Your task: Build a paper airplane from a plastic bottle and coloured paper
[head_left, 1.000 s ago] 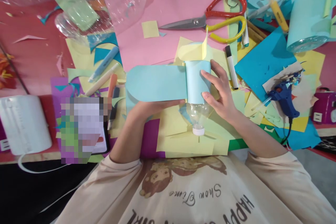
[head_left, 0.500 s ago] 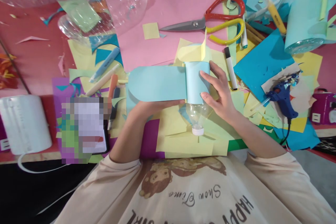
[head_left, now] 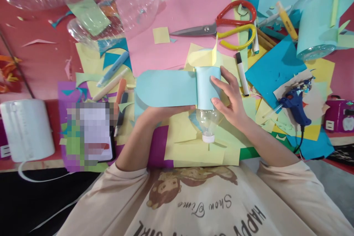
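Observation:
A small clear plastic bottle (head_left: pixel 208 121) lies with its white cap toward me, its body wrapped in light blue paper (head_left: pixel 204 90). From the wrap's left side extends a long, round-ended light blue paper flap (head_left: pixel 166 88). A yellow paper piece (head_left: pixel 203 58) with an upright tab is at the bottle's far end. My right hand (head_left: pixel 231 97) is closed round the wrap's right side, thumb and fingers resting on it. Under the flap's near edge reaches my left hand (head_left: pixel 155 115), one straight finger showing as far as the bottle. Its other fingers are hidden.
Red-and-yellow-handled scissors (head_left: pixel 212 29) lie beyond the bottle on pink paper (head_left: pixel 177 11). A black-capped marker (head_left: pixel 242 73) is beside my right hand. A blue glue gun (head_left: pixel 297 105) lies at right, a phone (head_left: pixel 96 132) at left. Clear bottles (head_left: pixel 138 7) and paper scraps surround the work.
The camera view has shifted slightly, so the background sits a little differently. Both hands, the bottle and the blue flap keep their pose.

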`<state>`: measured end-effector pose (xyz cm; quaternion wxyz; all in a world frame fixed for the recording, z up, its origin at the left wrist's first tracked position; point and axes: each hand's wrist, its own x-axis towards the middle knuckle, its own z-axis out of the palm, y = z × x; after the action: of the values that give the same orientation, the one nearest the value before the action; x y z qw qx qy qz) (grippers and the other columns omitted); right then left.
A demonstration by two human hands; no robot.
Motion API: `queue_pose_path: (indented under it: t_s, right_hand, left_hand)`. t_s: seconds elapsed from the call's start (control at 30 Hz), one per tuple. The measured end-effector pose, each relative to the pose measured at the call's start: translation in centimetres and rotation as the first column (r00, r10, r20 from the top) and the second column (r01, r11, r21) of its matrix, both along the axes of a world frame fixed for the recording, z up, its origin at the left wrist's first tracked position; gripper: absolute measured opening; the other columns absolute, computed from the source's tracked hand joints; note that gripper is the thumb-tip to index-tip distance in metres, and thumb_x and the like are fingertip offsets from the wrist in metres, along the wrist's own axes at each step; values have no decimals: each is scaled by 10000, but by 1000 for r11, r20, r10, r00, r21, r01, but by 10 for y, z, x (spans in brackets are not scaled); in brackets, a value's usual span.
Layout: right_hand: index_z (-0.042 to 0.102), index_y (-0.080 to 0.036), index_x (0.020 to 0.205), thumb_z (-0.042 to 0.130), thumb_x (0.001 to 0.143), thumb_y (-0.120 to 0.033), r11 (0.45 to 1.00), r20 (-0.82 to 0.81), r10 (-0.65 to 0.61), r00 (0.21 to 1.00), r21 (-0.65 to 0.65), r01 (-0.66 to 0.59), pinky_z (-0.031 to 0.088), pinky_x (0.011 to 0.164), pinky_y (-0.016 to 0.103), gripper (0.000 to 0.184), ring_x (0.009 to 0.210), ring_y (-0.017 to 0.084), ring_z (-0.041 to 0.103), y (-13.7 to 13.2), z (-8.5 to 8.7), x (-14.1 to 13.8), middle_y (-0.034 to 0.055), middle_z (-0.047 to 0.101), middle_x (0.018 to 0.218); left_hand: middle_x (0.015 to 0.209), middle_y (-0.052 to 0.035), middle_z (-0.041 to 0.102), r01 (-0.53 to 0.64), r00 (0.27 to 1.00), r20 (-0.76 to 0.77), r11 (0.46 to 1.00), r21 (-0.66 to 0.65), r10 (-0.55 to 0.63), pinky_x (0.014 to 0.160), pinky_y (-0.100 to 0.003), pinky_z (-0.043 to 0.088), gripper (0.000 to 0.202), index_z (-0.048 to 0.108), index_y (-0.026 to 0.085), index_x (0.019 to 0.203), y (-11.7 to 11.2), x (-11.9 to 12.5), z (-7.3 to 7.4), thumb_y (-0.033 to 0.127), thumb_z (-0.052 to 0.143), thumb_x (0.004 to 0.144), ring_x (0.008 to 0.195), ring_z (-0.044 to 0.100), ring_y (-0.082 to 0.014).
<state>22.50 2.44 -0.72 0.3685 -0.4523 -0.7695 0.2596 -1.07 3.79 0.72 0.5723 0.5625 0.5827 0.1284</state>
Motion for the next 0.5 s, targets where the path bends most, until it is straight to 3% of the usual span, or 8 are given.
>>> queue_pose_path:
  t_s: [0.2, 0.5]
  right_hand:
    - [365, -462, 1431, 465, 948, -467, 1000, 32, -11, 999, 24, 10, 382, 1148, 556, 493, 1437, 277, 344, 0, 0, 0, -3, 325, 1533]
    - [369, -443, 1436, 470, 952, -436, 1000, 0, -1, 1000, 18, 1, 366, 1157, 557, 494, 1442, 280, 334, -1, 1, -2, -10, 315, 1548]
  left_hand:
    - [1525, -68, 422, 18, 1000, 13, 998, -60, -17, 1216, -437, 269, 875, 423, 222, 1409, -2, -2, -3, 574, 699, 657, 1421, 382, -276]
    - [1517, -81, 434, 8, 1000, 16, 999, -44, -7, 1210, -432, 280, 830, 432, 211, 1394, -2, -1, 1, 511, 714, 674, 1398, 412, -276]
